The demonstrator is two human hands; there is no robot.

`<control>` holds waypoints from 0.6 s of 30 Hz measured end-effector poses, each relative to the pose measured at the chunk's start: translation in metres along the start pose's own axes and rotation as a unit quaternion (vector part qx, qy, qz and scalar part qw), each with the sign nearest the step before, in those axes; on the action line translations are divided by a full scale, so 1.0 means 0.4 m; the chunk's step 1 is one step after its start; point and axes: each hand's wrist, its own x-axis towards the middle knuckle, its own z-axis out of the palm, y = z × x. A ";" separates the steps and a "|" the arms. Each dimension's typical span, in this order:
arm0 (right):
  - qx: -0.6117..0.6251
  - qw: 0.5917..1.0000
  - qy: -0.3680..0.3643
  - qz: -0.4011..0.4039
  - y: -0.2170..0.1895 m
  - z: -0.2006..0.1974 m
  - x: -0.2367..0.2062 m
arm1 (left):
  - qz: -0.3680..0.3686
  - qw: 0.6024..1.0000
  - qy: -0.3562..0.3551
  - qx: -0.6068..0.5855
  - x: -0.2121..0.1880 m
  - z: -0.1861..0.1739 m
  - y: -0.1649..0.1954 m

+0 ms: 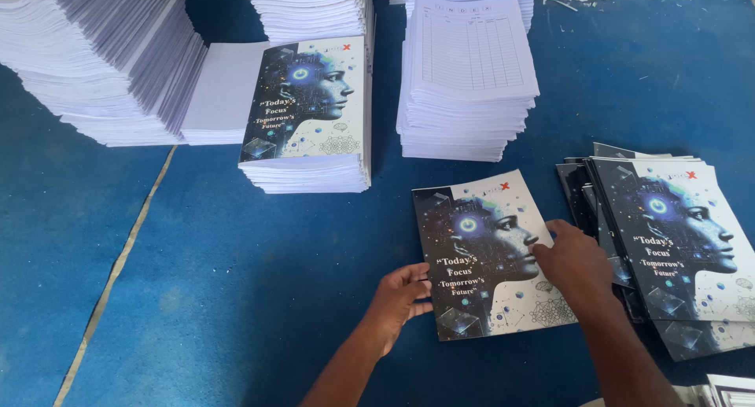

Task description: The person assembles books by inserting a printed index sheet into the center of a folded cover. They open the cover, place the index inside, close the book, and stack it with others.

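Note:
A printed cover sheet [480, 242] with a dark blue picture of a head in profile lies flat on the blue floor mat [236, 297]. My left hand [401, 297] holds its lower left edge, fingers curled onto it. My right hand [574, 261] presses down on its right side. Just to the right lies a loose pile of the same covers [684, 242], fanned out.
A stack of white pages topped by one such cover [311, 116] stands at the upper middle. A stack of ruled table sheets [468, 77] is behind the cover. Tall leaning stacks of white pages [102, 53] fill the upper left. A pale strip [118, 265] crosses the mat.

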 end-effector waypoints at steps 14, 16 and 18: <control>0.018 0.999 0.035 -0.024 0.027 -0.008 0.020 | -0.029 0.996 -0.018 0.080 -0.026 0.024 0.030; 0.027 0.998 0.055 -0.032 0.034 -0.018 0.025 | -0.020 0.995 -0.011 0.096 -0.027 0.027 0.030; 0.049 0.993 0.090 -0.059 0.039 -0.032 0.023 | -0.003 0.995 -0.001 0.102 -0.027 0.024 0.030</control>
